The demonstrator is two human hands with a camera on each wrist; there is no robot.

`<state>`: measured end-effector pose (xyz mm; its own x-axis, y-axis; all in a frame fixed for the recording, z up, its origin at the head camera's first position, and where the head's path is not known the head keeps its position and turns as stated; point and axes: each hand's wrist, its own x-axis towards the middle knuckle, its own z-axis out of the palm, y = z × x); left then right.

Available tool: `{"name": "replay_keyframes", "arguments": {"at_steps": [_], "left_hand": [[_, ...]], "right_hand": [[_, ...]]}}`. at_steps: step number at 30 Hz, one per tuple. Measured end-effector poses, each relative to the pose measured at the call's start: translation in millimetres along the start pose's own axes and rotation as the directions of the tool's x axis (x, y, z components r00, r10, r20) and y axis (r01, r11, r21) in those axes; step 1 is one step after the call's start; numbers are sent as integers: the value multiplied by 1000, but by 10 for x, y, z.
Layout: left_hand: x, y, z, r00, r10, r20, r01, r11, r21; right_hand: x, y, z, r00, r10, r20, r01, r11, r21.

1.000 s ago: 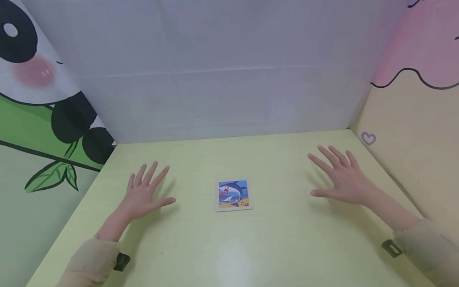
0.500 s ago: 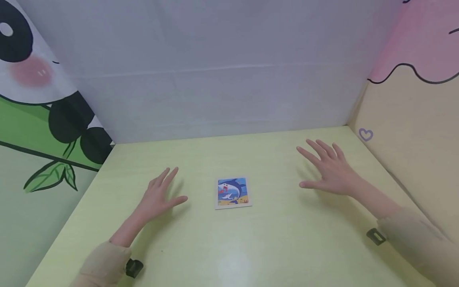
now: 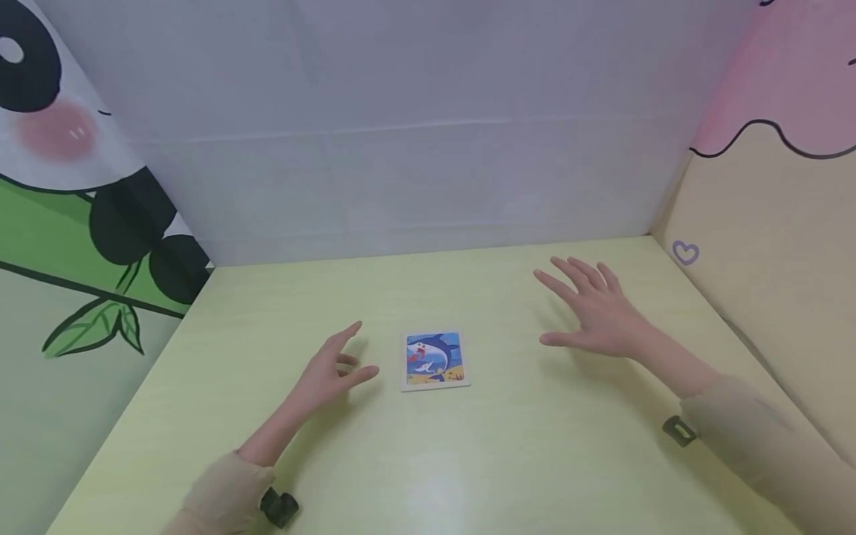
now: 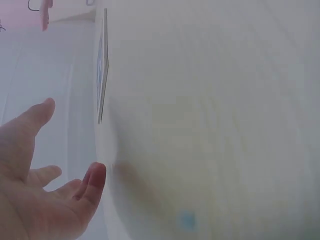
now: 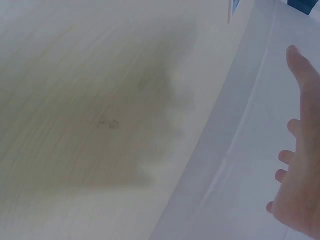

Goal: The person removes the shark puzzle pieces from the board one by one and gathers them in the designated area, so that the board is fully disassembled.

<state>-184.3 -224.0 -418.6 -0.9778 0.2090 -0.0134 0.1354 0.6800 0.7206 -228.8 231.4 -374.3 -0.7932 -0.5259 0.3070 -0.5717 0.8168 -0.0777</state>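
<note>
A small square picture puzzle (image 3: 435,360) in a white frame, with a blue shark on it, lies flat on the pale yellow table (image 3: 428,446). Just left of it hovers my left hand (image 3: 328,377), index finger and thumb stretched toward the puzzle and the other fingers bent a little; nothing is held. The left wrist view shows the puzzle (image 4: 102,67) edge-on, beyond the thumb. My right hand (image 3: 598,316) is above the table farther off to the right, its fingers spread and its palm holding nothing. In the right wrist view only a corner of the puzzle (image 5: 234,7) shows.
A grey-white cloth wall (image 3: 414,186) stands along the table's back edge. Painted panels flank it: a panda-like figure (image 3: 67,148) on the left, and a pink and beige panel (image 3: 769,223) on the right. Dark clips (image 3: 279,507) hang at both sleeves.
Both hands have moved inward toward the puzzle, the left one farther and now close beside it. The left hand's outer fingers have bent; the puzzle has stayed in place.
</note>
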Motion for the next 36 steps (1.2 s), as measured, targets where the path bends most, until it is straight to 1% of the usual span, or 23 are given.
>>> {"name": "replay_keyframes", "arguments": {"at_steps": [4, 9, 12, 17, 23, 27, 30, 34, 36], "left_hand": [[24, 64, 103, 1000, -21, 22, 23, 997, -71], [56, 133, 239, 998, -31, 47, 37, 993, -115], [77, 160, 310, 997, -45, 59, 53, 989, -136], [102, 175, 396, 997, -59, 57, 68, 982, -174], [117, 204, 495, 993, -104, 57, 114, 968, -222], [125, 229, 543, 993, -110, 33, 115, 970, -213], [130, 236, 564, 995, -103, 17, 105, 977, -188], [143, 238, 578, 995, -96, 15, 97, 983, -153], [150, 236, 581, 995, -95, 19, 97, 985, -140]], "right_hand": [[85, -56, 22, 1000, -6, 4, 6, 1000, 14], [185, -161, 46, 1000, -11, 27, 10, 1000, 15], [237, -208, 65, 999, -19, 27, 19, 1000, 12], [326, -271, 81, 999, -36, 27, 35, 999, 18], [457, -374, 141, 997, -64, 42, 63, 997, 34], [542, -463, 221, 994, -90, 62, 87, 995, 50], [607, -528, 315, 991, -107, 75, 102, 993, 59], [664, -599, 483, 990, -99, 101, 90, 991, 96], [680, -632, 565, 989, -90, 114, 74, 988, 136]]}}
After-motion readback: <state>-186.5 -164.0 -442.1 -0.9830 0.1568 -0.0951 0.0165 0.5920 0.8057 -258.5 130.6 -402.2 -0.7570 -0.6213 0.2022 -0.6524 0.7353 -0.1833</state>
